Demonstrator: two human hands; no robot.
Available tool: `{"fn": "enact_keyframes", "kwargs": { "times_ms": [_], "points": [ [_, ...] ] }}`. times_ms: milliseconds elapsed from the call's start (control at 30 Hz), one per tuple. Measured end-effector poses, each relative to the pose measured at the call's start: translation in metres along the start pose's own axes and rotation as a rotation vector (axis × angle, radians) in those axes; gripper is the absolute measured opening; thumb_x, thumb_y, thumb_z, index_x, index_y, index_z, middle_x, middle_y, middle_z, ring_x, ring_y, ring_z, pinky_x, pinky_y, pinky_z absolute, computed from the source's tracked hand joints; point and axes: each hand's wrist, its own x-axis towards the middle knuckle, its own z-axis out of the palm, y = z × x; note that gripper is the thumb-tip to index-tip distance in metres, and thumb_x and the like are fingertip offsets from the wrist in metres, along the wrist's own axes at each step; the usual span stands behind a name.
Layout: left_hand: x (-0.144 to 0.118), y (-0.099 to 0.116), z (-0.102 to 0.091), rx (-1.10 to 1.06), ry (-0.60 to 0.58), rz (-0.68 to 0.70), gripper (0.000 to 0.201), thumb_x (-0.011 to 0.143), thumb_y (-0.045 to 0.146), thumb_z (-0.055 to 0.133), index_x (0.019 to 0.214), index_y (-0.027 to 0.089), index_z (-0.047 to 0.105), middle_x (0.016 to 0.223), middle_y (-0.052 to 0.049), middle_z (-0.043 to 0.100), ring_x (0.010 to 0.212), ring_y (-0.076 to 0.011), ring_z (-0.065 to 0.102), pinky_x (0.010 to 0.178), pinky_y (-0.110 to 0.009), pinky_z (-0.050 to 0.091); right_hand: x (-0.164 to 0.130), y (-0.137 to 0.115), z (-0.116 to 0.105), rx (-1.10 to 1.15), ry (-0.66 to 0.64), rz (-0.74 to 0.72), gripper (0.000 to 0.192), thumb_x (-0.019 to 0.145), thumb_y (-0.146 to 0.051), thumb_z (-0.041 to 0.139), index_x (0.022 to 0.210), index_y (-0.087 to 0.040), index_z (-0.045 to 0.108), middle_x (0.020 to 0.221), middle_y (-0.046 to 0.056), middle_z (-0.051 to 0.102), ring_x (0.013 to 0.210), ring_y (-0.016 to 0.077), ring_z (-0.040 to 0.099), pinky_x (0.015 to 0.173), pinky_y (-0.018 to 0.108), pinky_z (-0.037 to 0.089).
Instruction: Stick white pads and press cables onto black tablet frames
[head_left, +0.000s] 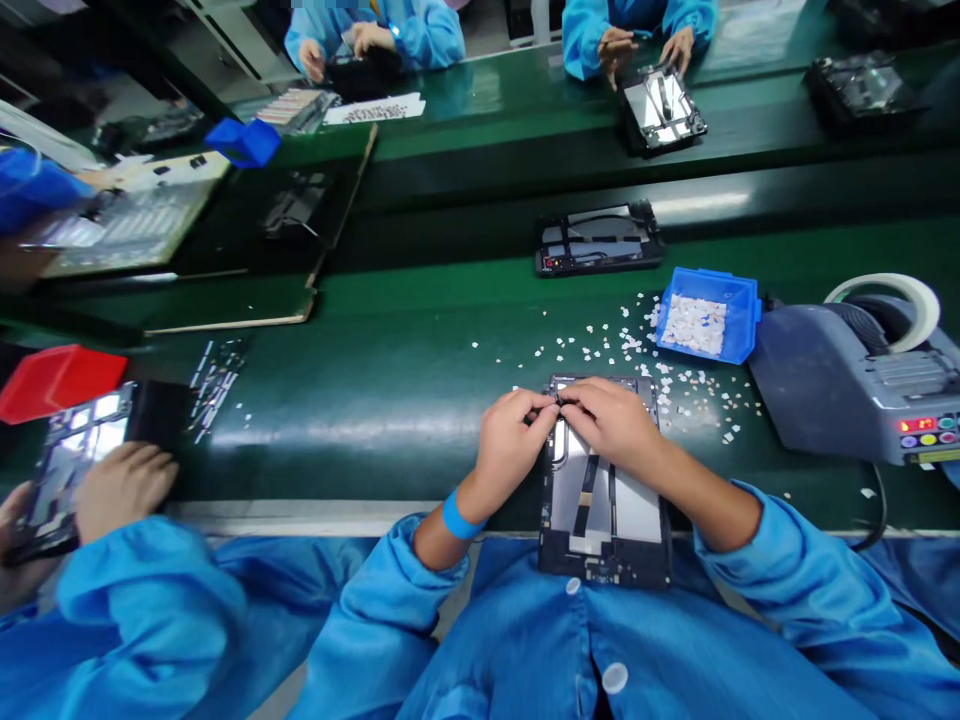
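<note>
Your left hand [514,440] and right hand [615,425] meet at the far end of the tablet [604,520], an open unit lying back-up at the near edge of the belt [360,420], just in front of your chest. The fingertips of both hands are pinched together at one spot near the tablet's top left corner, on something too small to make out; whether it is a sticker, a tab or a part of the tablet itself, you cannot tell from here.

As for progress, I judge you are mid-way through work on this unit: its inside already shows flat cables and shiny plates in place, while the corner under your fingers is not yet finished. White scraps [600,350] lie scattered on the belt beyond the tablet, and more fill the blue tray [709,320] to the right. Another tablet [598,238] sits farther up the belt.

Your tablet's long axis runs straight away from you, across the belt. The end your hands work on points toward the far side, the other end toward your body. To your right stands a tape dispenser [855,375].
</note>
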Motion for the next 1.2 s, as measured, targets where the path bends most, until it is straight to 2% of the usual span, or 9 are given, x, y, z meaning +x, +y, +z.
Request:
{"fn": "enact_keyframes", "kwargs": {
  "times_ms": [133,233,500,633,800,900,967,1067,1200],
  "points": [
    [-0.001,0.0,-0.004,0.017,-0.013,0.078,0.01,0.093,0.019,0.07,0.088,0.023,0.078,0.087,-0.003,0.078,0.084,-0.019,0.071,0.077,-0.031,0.052,0.003,0.006,-0.004,0.029,-0.059,0.019,0.017,0.103,-0.027,0.061,0.103,-0.021,0.077,0.099,0.007,0.079,0.092,0.0208,0.073,0.084,0.032,0.055],
    [-0.002,0.0,-0.005,0.01,-0.026,0.086,0.01,0.093,0.019,0.071,0.087,0.023,0.079,0.089,-0.004,0.079,0.085,-0.0199,0.072,0.08,-0.032,0.052,0.002,0.006,-0.003,0.046,-0.057,0.029,0.018,0.102,-0.024,0.06,0.099,-0.02,0.077,0.097,0.006,0.079,0.09,0.0197,0.072,0.083,0.03,0.053],
    [0.001,-0.001,0.005,-0.2,-0.08,-0.18,0.008,0.088,0.023,0.071,0.089,0.022,0.079,0.076,0.001,0.074,0.067,-0.0142,0.063,0.063,-0.025,0.046,0.005,0.001,-0.008,-0.067,-0.01,0.176,0.016,0.089,-0.014,0.06,0.077,-0.021,0.069,0.077,0.003,0.071,0.075,0.0175,0.066,0.069,0.027,0.045],
    [0.004,-0.001,0.01,-0.288,-0.069,-0.281,0.012,0.087,0.03,0.071,0.086,0.019,0.077,0.069,0.002,0.068,0.06,-0.0126,0.056,0.057,-0.024,0.042,0.001,0.0,-0.016,-0.076,0.055,0.142,0.016,0.094,-0.017,0.059,0.088,-0.02,0.073,0.084,0.004,0.074,0.08,0.0183,0.068,0.074,0.028,0.047],
    [0.002,0.001,0.01,-0.238,-0.052,-0.202,0.01,0.086,0.027,0.072,0.081,0.02,0.076,0.072,0.001,0.069,0.064,-0.013,0.057,0.061,-0.025,0.042,-0.004,-0.003,-0.007,-0.119,0.052,0.083,0.019,0.097,-0.021,0.057,0.087,-0.02,0.073,0.084,0.005,0.075,0.08,0.0192,0.068,0.077,0.029,0.048],
    [0.0,0.003,0.01,-0.191,-0.043,-0.118,0.01,0.087,0.023,0.07,0.08,0.021,0.077,0.078,-0.001,0.072,0.071,-0.0144,0.061,0.066,-0.027,0.044,0.0,-0.008,0.002,-0.13,0.058,0.111,0.018,0.092,-0.017,0.057,0.079,-0.021,0.069,0.078,0.004,0.071,0.075,0.0182,0.065,0.072,0.028,0.045],
    [0.0,0.003,0.01,-0.193,-0.044,-0.112,0.01,0.087,0.022,0.069,0.08,0.021,0.076,0.078,-0.001,0.071,0.072,-0.0147,0.061,0.067,-0.027,0.044,0.005,-0.009,0.001,-0.12,0.04,0.132,0.017,0.087,-0.015,0.057,0.074,-0.022,0.065,0.075,0.003,0.068,0.072,0.0173,0.062,0.069,0.028,0.042],
    [0.002,0.0,0.011,-0.274,-0.046,-0.215,0.009,0.087,0.027,0.07,0.083,0.021,0.075,0.071,0.001,0.067,0.065,-0.0134,0.056,0.062,-0.026,0.042,0.012,0.005,-0.025,-0.129,0.068,0.201,0.013,0.083,-0.015,0.056,0.073,-0.022,0.061,0.075,0.002,0.067,0.072,0.0173,0.06,0.067,0.029,0.04],
    [0.008,-0.009,0.015,-0.452,-0.065,-0.344,0.013,0.085,0.031,0.07,0.088,0.019,0.072,0.077,0.0,0.068,0.068,-0.0135,0.059,0.062,-0.025,0.045,0.016,0.043,-0.083,-0.419,0.268,0.514,0.013,0.085,-0.024,0.059,0.071,-0.023,0.058,0.073,0.005,0.065,0.072,0.0215,0.058,0.067,0.033,0.038]
  ]
}}
